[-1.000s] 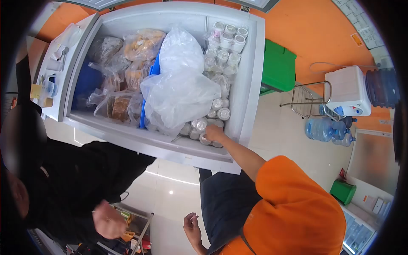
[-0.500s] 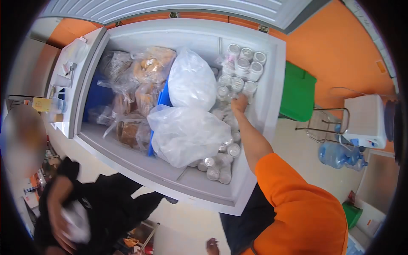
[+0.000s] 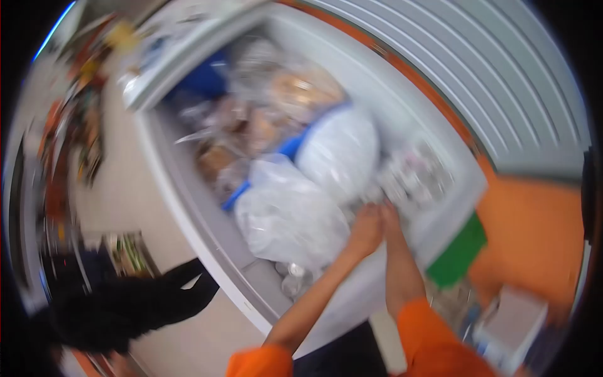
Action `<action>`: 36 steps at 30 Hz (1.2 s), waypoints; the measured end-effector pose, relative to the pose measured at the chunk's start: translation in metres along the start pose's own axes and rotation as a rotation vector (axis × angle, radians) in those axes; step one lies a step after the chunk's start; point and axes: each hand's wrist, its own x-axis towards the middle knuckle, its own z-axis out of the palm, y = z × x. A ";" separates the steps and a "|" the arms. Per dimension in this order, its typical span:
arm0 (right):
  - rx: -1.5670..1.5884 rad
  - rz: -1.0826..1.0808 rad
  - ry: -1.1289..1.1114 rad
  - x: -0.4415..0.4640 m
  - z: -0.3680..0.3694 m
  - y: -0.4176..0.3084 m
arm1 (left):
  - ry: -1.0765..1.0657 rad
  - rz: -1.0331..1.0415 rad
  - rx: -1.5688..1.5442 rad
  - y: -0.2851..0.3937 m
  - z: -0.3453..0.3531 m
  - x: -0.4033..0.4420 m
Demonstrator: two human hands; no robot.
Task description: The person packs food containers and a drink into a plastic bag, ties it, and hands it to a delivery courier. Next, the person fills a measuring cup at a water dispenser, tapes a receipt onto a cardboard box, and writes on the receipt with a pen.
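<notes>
Both my hands are inside the open chest freezer [image 3: 164, 166], close together beside the packed cups [image 3: 418, 173]. My left hand [image 3: 367, 225] is at the lower edge of the large white bag [image 3: 339, 154]; my right hand [image 3: 389, 217] nearly touches it. Motion blur hides the fingers of both hands and anything between them. A second clear-white bag [image 3: 286, 213] lies nearer the front wall. More lidded cups [image 3: 293, 276] sit in the front corner. Bags of brownish food [image 3: 304, 91] fill the far left part, behind a blue divider [image 3: 292, 147].
The raised ribbed lid [image 3: 496, 81] stands behind the freezer. A green bin [image 3: 458, 251] and a white water dispenser [image 3: 512, 320] are at the right. A person in black [image 3: 125, 308] is at the lower left, with shelves of goods [image 3: 59, 169] beyond.
The view has turned, so the freezer appears slanted. My left hand has come into the freezer beside my right hand, which was alone among the cups. The bags keep their places.
</notes>
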 end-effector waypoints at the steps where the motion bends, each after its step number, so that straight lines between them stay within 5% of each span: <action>1: -0.028 0.024 -0.030 0.004 -0.002 0.001 | 0.028 -0.235 0.118 -0.015 0.037 0.030; 2: -0.058 0.044 -0.039 0.001 -0.003 -0.006 | 0.029 -0.473 0.229 -0.031 0.075 0.060; 7: -0.185 0.118 -0.020 0.008 -0.018 -0.024 | -0.015 -0.835 0.780 -0.040 0.125 0.129; 13: -0.351 0.136 -0.089 0.026 -0.024 -0.031 | -0.033 -0.605 0.972 -0.046 0.120 0.123; 16: -0.461 0.130 -0.140 0.033 -0.012 -0.039 | -0.131 -0.421 0.725 -0.060 0.104 0.116; 19: -0.368 0.271 0.170 0.030 0.012 -0.055 | -0.094 -0.386 0.467 -0.072 0.097 0.112; 25: -0.374 0.545 0.105 0.025 0.035 -0.073 | 0.035 -0.363 0.298 -0.079 0.089 0.088; 28: -0.283 0.466 0.100 0.037 0.025 -0.060 | 0.138 -0.444 0.240 -0.076 0.088 0.077; 32: -0.705 -0.139 -0.029 -0.018 0.047 -0.051 | 0.118 -0.529 0.158 -0.076 0.075 0.074; 34: -0.459 -0.109 -0.245 0.006 0.025 -0.041 | 0.140 -0.555 0.156 -0.068 0.073 0.072; 36: -1.225 -0.558 -0.210 0.000 0.024 -0.050 | 0.186 -0.543 0.241 -0.067 0.078 0.066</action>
